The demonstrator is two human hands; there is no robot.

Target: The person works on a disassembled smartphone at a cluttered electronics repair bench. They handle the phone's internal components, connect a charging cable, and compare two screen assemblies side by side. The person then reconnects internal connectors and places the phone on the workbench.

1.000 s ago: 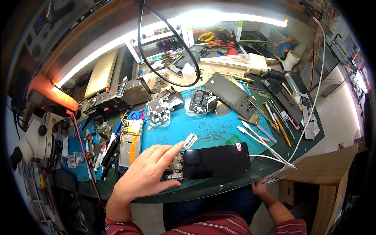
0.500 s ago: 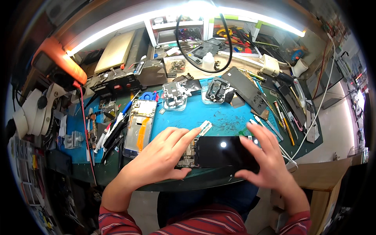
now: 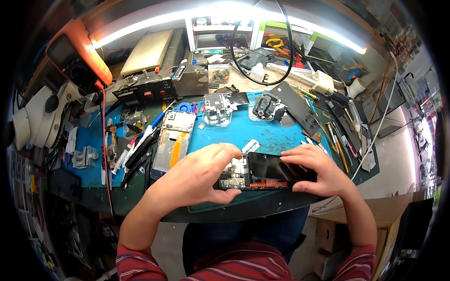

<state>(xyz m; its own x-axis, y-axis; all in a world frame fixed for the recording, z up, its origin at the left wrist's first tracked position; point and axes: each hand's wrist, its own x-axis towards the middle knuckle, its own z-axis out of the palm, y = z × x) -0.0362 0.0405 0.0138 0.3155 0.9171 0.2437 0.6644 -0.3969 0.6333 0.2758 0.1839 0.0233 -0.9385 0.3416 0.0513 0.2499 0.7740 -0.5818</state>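
An opened phone body [image 3: 236, 169] lies near the front of the mat, its circuit board and orange-brown strip exposed. My left hand [image 3: 199, 173] curves around its left end, thumb at the near edge and fingers at the far edge. My right hand [image 3: 315, 169] grips a glossy black phone screen [image 3: 265, 166] between thumb and fingers. The screen is tilted over the body, and its right end is hidden by that hand. Just beyond the phone lies a small whitish slotted blade [image 3: 251, 145].
A second phone shell with an orange flex cable [image 3: 177, 147] lies left of my left hand. Clear trays of parts [image 3: 217, 119] stand farther back. Pens and tools [image 3: 335, 138] line the right side; an orange multimeter [image 3: 77, 56] stands far left. A black cable loop [image 3: 233, 51] hangs above.
The screen has tilted and shifted away from the near edge, uncovering the orange-brown strip. My right fingers have closed on the screen. The whole view has shifted slightly.
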